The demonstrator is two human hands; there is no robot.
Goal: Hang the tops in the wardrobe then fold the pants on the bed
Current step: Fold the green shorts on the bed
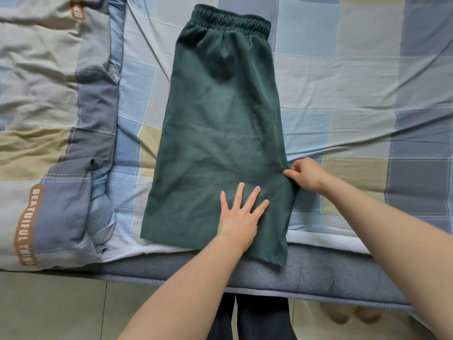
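Dark green pants [220, 123] lie flat on the bed, folded lengthwise, with the elastic waistband at the far end and the hem hanging slightly over the near mattress edge. My left hand [241, 214] rests on the lower part of the pants, palm down with fingers spread. At the pants' right edge, my right hand [306, 174] pinches the fabric between curled fingers and thumb.
The bed sheet [355, 94] is checked in blue, grey and beige. A bunched quilt [49, 119] with brown lettering lies to the left. The mattress edge [318, 273] runs along the bottom, with tiled floor [49, 310] and my legs below.
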